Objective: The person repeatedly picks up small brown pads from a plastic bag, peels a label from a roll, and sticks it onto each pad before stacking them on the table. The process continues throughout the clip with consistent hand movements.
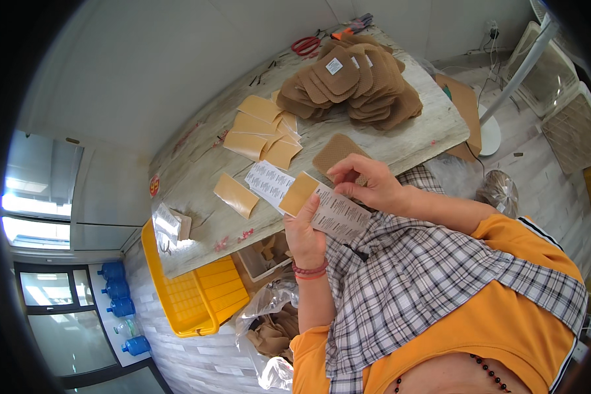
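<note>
My left hand [305, 236] grips a sheet of printed white labels [342, 214], thumb on top beside its bare tan backing strip [299, 194]. Just above the sheet is my right hand [367, 182], its thumb and index fingertips a little apart and nothing visible between them. A brown textured pad with rounded corners [339, 150] lies on the table beyond it, partly covered by that hand. More label sheets [268, 182] rest on the table past my left hand. Farther back, many similar pads are heaped; one pad on top [342, 81] bears a small white label [334, 66].
Tan backing sheets [261, 130] lie scattered on the table [197, 167], with another sheet [235, 194] nearer. Red-handled scissors [305, 46] sit at the back. A small stack of cards [175, 224] is at the left. Below stand a yellow basket [192, 295] and a plastic bag [271, 315].
</note>
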Tool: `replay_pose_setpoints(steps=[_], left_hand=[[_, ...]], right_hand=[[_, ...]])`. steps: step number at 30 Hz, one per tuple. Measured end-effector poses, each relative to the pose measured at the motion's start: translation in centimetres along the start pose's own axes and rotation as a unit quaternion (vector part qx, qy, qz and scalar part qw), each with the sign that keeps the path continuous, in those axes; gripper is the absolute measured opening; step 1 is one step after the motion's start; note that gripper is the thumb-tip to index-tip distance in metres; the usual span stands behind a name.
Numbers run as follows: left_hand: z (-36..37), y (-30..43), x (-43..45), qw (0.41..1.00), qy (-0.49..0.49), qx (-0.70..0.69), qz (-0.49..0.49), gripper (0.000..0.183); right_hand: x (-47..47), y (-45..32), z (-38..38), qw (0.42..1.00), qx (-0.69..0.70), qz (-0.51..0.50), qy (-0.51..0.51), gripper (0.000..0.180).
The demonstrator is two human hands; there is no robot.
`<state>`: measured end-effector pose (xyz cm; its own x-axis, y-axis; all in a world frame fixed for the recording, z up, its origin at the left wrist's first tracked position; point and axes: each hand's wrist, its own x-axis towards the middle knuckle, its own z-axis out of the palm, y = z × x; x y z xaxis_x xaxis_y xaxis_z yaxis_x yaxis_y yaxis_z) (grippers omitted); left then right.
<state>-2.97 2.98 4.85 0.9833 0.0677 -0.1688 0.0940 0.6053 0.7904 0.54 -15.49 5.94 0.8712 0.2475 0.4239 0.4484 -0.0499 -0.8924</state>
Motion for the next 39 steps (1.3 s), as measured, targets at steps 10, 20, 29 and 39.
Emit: replay_pose_setpoints(steps=[10,20,29,39], left_hand=[[1.1,0.1,-0.2,0.997,-0.044,0.069,0.013,0.033],[2.1,-0.3,-0.8,0.998,-0.015,0.059,0.013,0.028],[2.6,-0.9,-0.8,0.997,0.014,0.077,0.01,0.032],[2.4,-1.5,-0.5,0.998,0.025,0.062,-0.002,0.026]], right_hand=[[0.5,1.3,-0.1,0.975,-0.113,-0.184,0.06,0.018],[0.1,1.9,-0.7,0.951,-0.18,-0.242,0.063,0.02],[-0.1,2.0,-0.9,0.924,-0.237,-0.292,0.067,0.022],[-0.7,2.1,-0.9,0.924,-0.254,-0.281,0.046,0.022]])
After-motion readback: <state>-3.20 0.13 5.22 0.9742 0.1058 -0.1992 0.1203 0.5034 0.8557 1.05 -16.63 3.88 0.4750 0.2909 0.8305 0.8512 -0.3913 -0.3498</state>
